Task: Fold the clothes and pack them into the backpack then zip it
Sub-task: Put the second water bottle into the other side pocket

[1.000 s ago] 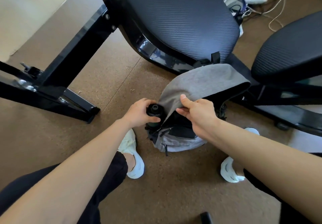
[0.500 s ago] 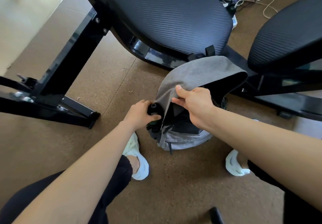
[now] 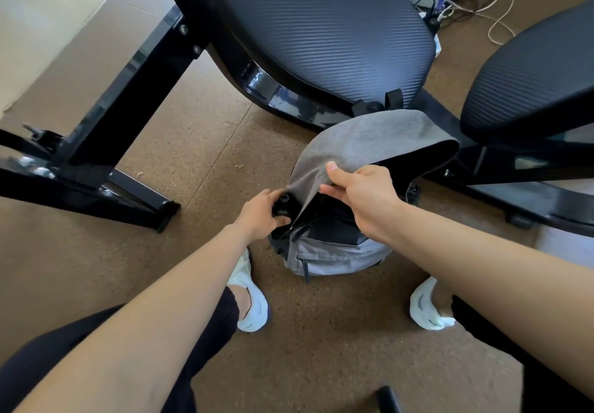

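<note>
Our backpack (image 3: 334, 252) on the floor (image 3: 193, 162) between our left shoe (image 3: 252, 305) and right shoe (image 3: 424, 311), one chair (image 3: 321, 27) behind it, a second chair (image 3: 530, 75) to its right.

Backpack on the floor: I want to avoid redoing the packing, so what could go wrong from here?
1. The right hand only pinches the grey flap near its edge. If the pinch slips, the flap may drop over the opening.
2. The left hand grips the black bottle at the side of the backpack. Tugging it could tip the backpack, which stands on the floor with nothing visibly bracing it.
</note>
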Demonstrator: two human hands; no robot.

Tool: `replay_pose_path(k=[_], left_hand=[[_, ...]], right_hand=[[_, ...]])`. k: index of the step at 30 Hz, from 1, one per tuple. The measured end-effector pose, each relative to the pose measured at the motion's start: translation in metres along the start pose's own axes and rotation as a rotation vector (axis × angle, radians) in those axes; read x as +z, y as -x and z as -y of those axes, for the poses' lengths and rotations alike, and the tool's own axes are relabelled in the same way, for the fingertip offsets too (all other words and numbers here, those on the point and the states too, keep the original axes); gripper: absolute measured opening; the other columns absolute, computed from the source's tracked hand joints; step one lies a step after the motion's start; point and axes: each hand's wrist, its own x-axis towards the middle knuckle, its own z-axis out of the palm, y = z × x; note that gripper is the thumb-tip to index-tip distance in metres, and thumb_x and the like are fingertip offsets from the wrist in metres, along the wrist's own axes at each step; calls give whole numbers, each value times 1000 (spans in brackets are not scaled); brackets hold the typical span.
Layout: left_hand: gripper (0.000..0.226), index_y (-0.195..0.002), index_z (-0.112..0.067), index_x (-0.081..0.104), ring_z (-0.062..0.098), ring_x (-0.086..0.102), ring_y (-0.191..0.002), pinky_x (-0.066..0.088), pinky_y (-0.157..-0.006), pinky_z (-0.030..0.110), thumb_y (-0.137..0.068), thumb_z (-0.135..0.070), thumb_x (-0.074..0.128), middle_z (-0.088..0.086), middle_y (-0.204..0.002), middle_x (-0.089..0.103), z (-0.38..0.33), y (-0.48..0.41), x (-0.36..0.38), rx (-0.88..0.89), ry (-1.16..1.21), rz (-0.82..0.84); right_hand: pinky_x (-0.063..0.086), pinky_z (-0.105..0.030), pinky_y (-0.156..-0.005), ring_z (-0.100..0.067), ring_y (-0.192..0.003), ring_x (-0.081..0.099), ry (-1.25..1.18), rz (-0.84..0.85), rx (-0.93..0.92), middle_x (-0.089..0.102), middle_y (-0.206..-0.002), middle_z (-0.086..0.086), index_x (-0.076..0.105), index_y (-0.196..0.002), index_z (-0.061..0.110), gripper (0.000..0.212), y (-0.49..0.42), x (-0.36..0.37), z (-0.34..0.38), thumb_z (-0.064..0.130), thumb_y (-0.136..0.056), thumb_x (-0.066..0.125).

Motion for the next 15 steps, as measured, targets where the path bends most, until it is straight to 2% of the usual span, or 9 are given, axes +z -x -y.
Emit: replay_pose_path(k=[2,4,7,10,13,15], left_hand=[[80,-154,-31,41,29,53,-130,43,-104,38,-85,-40,79,4,-137,54,8,1,-2,1,31,9],[74,-148,-29,46,26,56,-122,47,-99,39,-84,-42,79,2,-133,57,11,6,0,-51,68,-37],[44,-114,-22,56,25,60,-101,50,-81,39,-85,-49,74,-2,-111,61,9,18,8,-245,102,-119],[29,-93,-14,67,29,65,-93,48,-75,38,-89,-43,65,3,-96,69,2,26,15,-361,227,4],[28,-94,-10,71,30,70,-92,57,-83,43,-97,-36,61,5,-89,73,-9,26,23,-386,443,100],[20,-100,-13,67,25,71,-91,59,-82,39,-102,-32,60,5,-89,73,-17,27,27,-386,503,130]], right_hand=[[62,-38,-90,-24,-96,75,-6,59,54,76,-92,-9,67,-83,-9,28,-1,0,6,14,-99,66],[62,-35,-88,-27,-100,73,13,99,111,76,-106,-14,69,-105,-4,29,-4,-4,16,23,-103,58],[57,-30,-74,-21,-88,69,29,32,142,74,-105,-7,68,-107,11,30,-8,-17,35,38,-104,54],[51,-27,-68,-14,-88,66,-37,-88,186,73,-102,-1,68,-105,15,30,-13,-36,48,42,-103,55],[48,-25,-68,-11,-89,63,-94,-130,213,67,-99,1,64,-112,15,27,-17,-49,55,38,-105,51],[48,-24,-68,-10,-86,62,-108,-142,213,66,-97,2,62,-115,16,23,-18,-53,57,33,-106,50]])
